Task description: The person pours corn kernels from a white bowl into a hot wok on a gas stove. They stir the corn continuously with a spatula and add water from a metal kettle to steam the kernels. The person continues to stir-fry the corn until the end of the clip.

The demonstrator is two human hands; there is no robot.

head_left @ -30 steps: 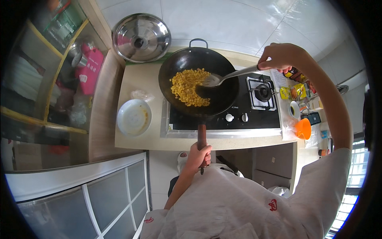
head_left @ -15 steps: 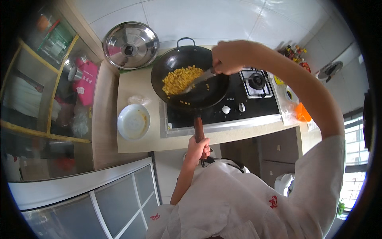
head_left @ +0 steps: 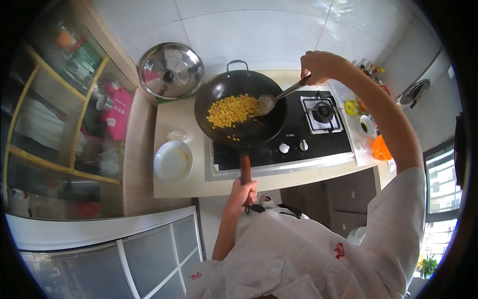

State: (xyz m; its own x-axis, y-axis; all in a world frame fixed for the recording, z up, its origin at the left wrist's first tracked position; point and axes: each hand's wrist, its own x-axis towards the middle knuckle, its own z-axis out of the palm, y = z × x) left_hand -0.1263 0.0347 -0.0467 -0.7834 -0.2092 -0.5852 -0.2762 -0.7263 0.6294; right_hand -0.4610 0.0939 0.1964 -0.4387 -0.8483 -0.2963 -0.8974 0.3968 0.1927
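A black wok [head_left: 271, 128] sits over the left side of the gas stove. My left hand [head_left: 242, 192] is closed round its reddish-brown wooden handle [head_left: 245, 169]. In the wok lies a heap of yellow corn kernels [head_left: 230, 110], with a few loose ones nearer the handle. My right hand [head_left: 318, 66], raised to the right of the wok, grips the handle end of a metal spatula [head_left: 288, 91]. The spatula's blade [head_left: 266, 105] rests inside the wok, touching the right edge of the heap.
A white bowl [head_left: 172, 162] stands on the counter left of the stove, near a crumpled plastic bag [head_left: 180, 135]. A steel lid [head_left: 170, 71] leans on the wall. The bare right burner [head_left: 322, 112] is beside the wok. An orange container [head_left: 381, 148] and bottles [head_left: 372, 71] line the right.
My right hand has swung right and away from the wok's middle. The spatula blade has gone from within the corn to the heap's right side. My left hand keeps its hold.
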